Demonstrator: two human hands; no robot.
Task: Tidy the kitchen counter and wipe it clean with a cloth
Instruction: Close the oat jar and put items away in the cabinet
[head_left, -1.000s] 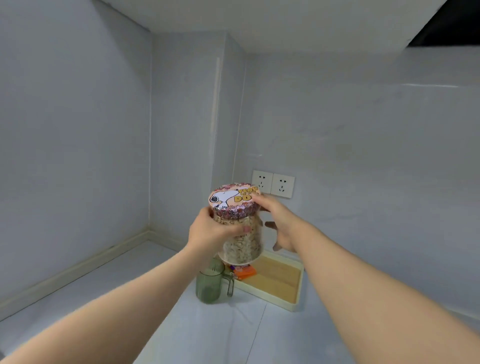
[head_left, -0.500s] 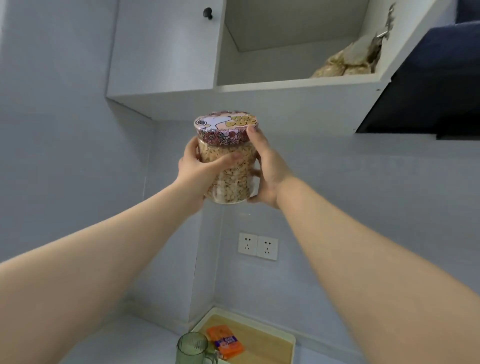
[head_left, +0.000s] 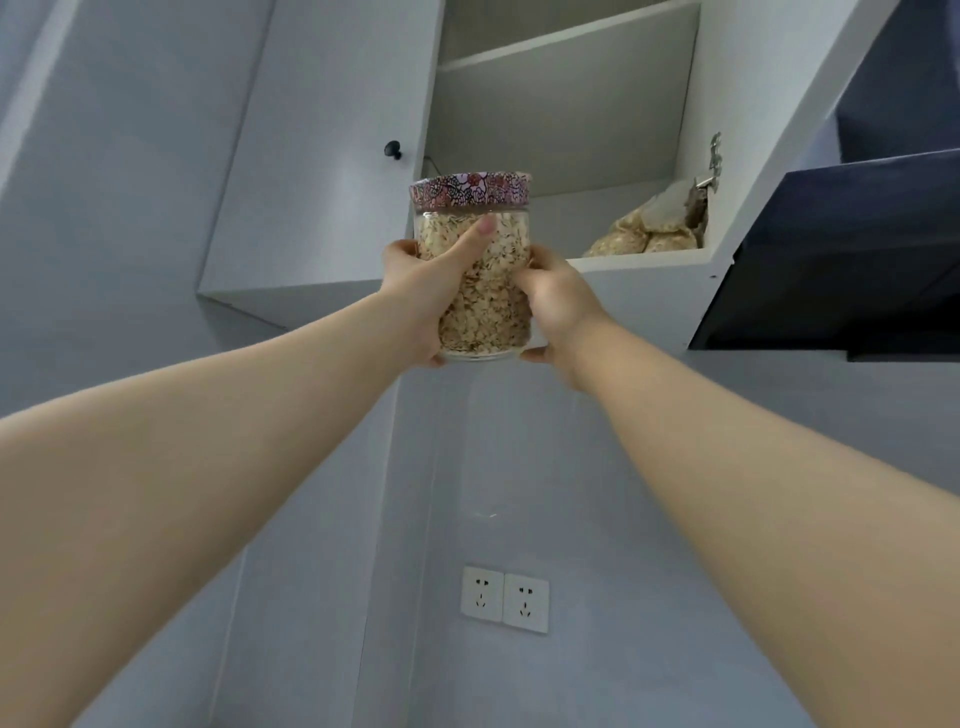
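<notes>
Above us we see a white wall cabinet (head_left: 311, 218), its left door shut with a black knob (head_left: 393, 149), its right side open onto a shelf (head_left: 566, 49). A dark hood (head_left: 841, 249) hangs right of it. Lower down, a double socket (head_left: 504, 600) sits on the pale grey wall (head_left: 519, 457).

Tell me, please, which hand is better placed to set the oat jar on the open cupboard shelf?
Probably the left. The left hand wraps the jar round its middle, thumb across the front, while the right hand only cups its lower edge. Bags lie on the shelf's right side.
</notes>
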